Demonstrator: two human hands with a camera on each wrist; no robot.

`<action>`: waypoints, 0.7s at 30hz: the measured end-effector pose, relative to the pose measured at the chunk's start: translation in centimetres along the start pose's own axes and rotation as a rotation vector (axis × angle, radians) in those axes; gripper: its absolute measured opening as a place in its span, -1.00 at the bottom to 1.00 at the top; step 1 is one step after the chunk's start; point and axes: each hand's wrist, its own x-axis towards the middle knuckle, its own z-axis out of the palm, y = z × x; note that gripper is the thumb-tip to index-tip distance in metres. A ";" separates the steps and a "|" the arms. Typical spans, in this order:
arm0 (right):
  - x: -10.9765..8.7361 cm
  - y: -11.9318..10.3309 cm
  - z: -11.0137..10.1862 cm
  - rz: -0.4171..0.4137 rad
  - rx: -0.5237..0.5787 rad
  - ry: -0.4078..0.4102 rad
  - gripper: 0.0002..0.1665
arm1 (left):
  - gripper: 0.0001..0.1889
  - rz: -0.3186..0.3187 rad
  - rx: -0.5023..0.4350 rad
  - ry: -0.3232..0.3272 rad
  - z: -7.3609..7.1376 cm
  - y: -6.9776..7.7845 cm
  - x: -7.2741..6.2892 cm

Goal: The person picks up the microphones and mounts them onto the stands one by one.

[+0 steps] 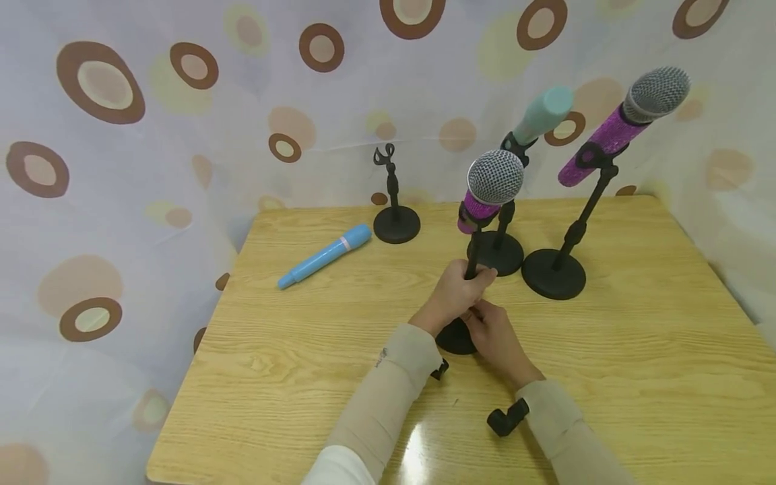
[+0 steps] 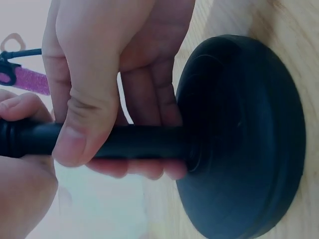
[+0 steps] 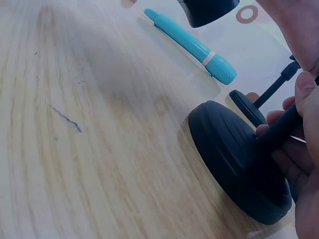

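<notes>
In the head view, a microphone (image 1: pixel 495 177) with a silver mesh head and purple handle sits in the clip of a black desk stand. My left hand (image 1: pixel 456 293) grips that stand's pole (image 1: pixel 472 259) partway up. Just below it my right hand (image 1: pixel 496 335) holds the pole close to the round base (image 1: pixel 456 339), which is on the wooden table. The left wrist view shows my right thumb (image 2: pixel 75 139) and fingers around the pole above the base (image 2: pixel 244 139). In the right wrist view, the right hand (image 3: pixel 304 124) partly hides the pole.
Behind and to the right, two stands hold a mint microphone (image 1: pixel 542 114) and another purple one (image 1: pixel 624 124). An unoccupied stand (image 1: pixel 396 222) is at the table's back edge. Left of it a blue microphone (image 1: pixel 327 257) lies on the table (image 1: pixel 273 377). A patterned curtain (image 1: pixel 200 155) hangs behind.
</notes>
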 end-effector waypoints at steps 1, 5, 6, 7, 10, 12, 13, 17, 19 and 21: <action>0.1 0.0 0.1 -0.002 0.002 -0.001 -0.91 | -0.51 -0.005 -0.004 -0.018 -0.2 0.1 0.1; 0.6 0.1 0.3 0.026 0.005 -0.012 -0.87 | -0.49 -0.104 -0.016 -0.136 -1.1 0.8 1.0; 0.6 0.1 0.3 0.038 0.000 -0.019 -0.86 | -0.49 -0.136 -0.015 -0.166 -1.3 1.0 1.2; 0.7 0.1 0.3 0.054 -0.005 -0.028 -0.84 | -0.48 -0.155 -0.008 -0.190 -1.5 1.1 1.3; 0.8 0.1 0.3 0.068 -0.007 -0.053 -0.84 | -0.49 -0.160 -0.008 -0.175 -1.5 1.0 1.2; 0.8 0.1 0.2 0.065 -0.004 -0.063 -0.85 | -0.49 -0.115 -0.034 -0.092 -1.1 0.7 0.8; 0.9 0.1 0.2 0.064 0.000 -0.067 -0.86 | -0.49 -0.080 -0.036 -0.039 -0.8 0.5 0.6; 0.6 -0.1 0.2 0.078 -0.011 -0.064 -0.85 | -0.45 0.048 0.012 0.165 0.4 -0.1 -0.2; 0.3 -0.2 0.4 0.107 -0.027 -0.053 -0.83 | -0.42 0.082 0.062 0.234 0.9 -0.3 -0.6; -0.4 -0.5 0.8 0.138 -0.046 -0.046 -0.85 | -0.40 0.093 0.097 0.289 1.4 -0.5 -0.9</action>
